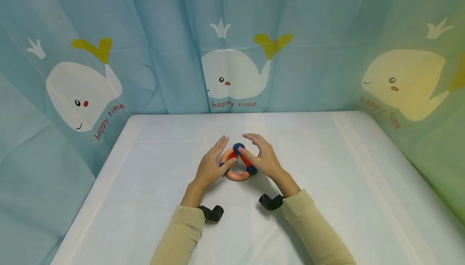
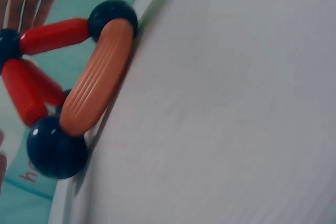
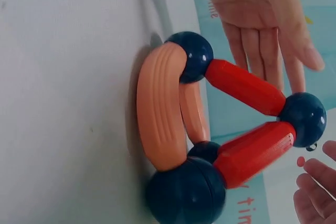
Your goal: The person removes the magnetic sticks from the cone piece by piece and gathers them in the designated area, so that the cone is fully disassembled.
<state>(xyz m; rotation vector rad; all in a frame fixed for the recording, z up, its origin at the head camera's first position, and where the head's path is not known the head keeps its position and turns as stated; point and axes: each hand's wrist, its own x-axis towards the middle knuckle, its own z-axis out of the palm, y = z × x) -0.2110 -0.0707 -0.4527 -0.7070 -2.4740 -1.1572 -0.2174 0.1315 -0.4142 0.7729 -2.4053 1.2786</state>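
Note:
A pyramid of magnetic rods and balls stands on the white table between the two hands. Curved orange rods (image 1: 237, 176) with blue balls (image 3: 186, 192) form its round base. Straight red rods (image 3: 254, 150) slope up to a single blue top ball (image 3: 303, 119). Along the left side is the left hand (image 1: 210, 167), fingers extended and holding nothing. Opposite it, the right hand (image 1: 267, 160) has spread, loosely bent fingers, and its thumb overlaps the top ball in the head view. In the right wrist view the fingertips show apart from that ball.
The white table (image 1: 145, 216) reaches back to a blue curtain (image 1: 163, 75) printed with whales. More curtain hangs along the left and right sides. A black wrist camera (image 1: 214, 213) sits on the left wrist and another black camera (image 1: 270, 202) on the right.

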